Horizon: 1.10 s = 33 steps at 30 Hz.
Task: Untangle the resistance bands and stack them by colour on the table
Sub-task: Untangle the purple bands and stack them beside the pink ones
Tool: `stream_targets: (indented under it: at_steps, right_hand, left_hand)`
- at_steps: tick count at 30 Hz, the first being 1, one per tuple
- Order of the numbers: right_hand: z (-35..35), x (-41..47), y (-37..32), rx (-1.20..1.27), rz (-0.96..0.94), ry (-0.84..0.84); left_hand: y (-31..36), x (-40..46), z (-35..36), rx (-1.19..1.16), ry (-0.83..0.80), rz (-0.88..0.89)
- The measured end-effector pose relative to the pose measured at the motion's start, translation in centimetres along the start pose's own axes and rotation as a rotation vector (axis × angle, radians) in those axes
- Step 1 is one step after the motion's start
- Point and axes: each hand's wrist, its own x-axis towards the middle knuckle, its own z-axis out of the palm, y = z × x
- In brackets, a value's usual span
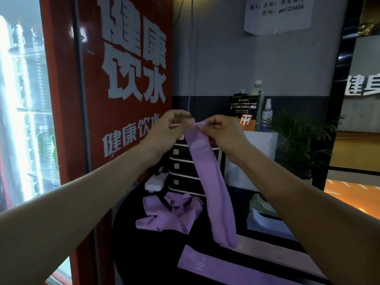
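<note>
one purple band [213, 190] is pinched at its top by left hand [168, 128] and right hand [224, 130]; below, one band [222, 264] is laid flat; a tangle [170, 214] is left.

Flat band [236, 268] below the table [127, 243]: near end cut by bottom edge. Pile [170, 214] on the table: band count unreadable, folds overlap. Drawer unit [183, 169] behind the table: partly hidden by hanging band [211, 182] and wrists. Wall notice [277, 13] above: top cropped, text blurred.
</note>
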Motion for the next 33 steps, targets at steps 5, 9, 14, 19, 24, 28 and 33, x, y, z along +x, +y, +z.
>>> stream_targets:
  at_steps: [5,9,14,19,24,28,33]
  right_hand:
    - [-0.8,-0.9,-0.4,-0.003,-0.016,0.013]
    - [-1.6,-1.3,-0.3,-0.090,-0.042,0.025]
    - [-2.2,-1.8,-0.3,-0.187,-0.083,0.015]
    - [-2.9,-2.3,-0.5,-0.207,-0.063,0.013]
    - [-3.8,-2.6,-1.5,-0.310,-0.095,-0.076]
    - [-4.6,-2.4,-1.8,-0.306,-0.068,-0.012]
    - [-6.4,-2.8,-1.5,-0.228,0.018,0.180]
  left_hand:
    - [0.6,-0.2,1.0,0.043,0.020,0.092]
    - [1.0,-0.4,1.9,0.106,-0.006,0.139]
    - [1.2,-0.6,2.2,0.124,-0.038,0.137]
    - [0.8,-1.1,3.0,0.088,-0.112,0.107]
    - [1.5,-0.8,3.9,0.126,-0.133,0.117]
    - [1.2,-1.4,5.0,-0.012,-0.198,-0.033]
    - [-0.7,-3.8,8.1,-0.010,-0.362,-0.153]
